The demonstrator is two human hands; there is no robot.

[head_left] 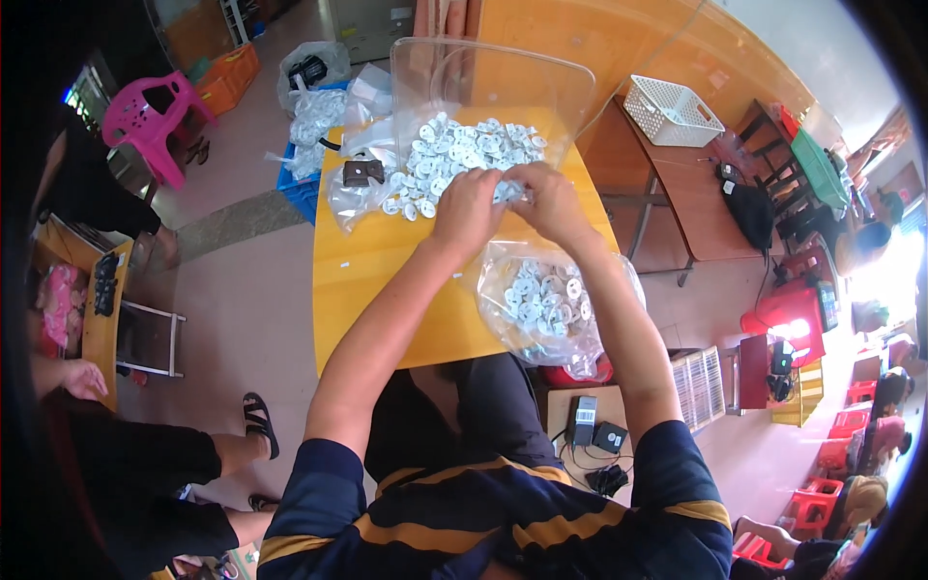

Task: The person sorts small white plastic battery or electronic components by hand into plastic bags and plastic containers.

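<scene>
To my left, pink plastic armchair [155, 124] near orange plastic crate [233, 81]. To my right, white perforated plastic basket [674, 124] on reddish-brown wooden table [698, 184].

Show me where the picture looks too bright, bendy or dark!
In the head view, a bright patch at right glares white; the orange wall panel bends; the corners go black; the small piece between the left hand and right hand is hard to make out.

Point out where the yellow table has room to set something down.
The yellow table is mostly bare between its left edge and the left forearm, and between that forearm and the filled bag. Crowded: its far end, under white round parts.
</scene>
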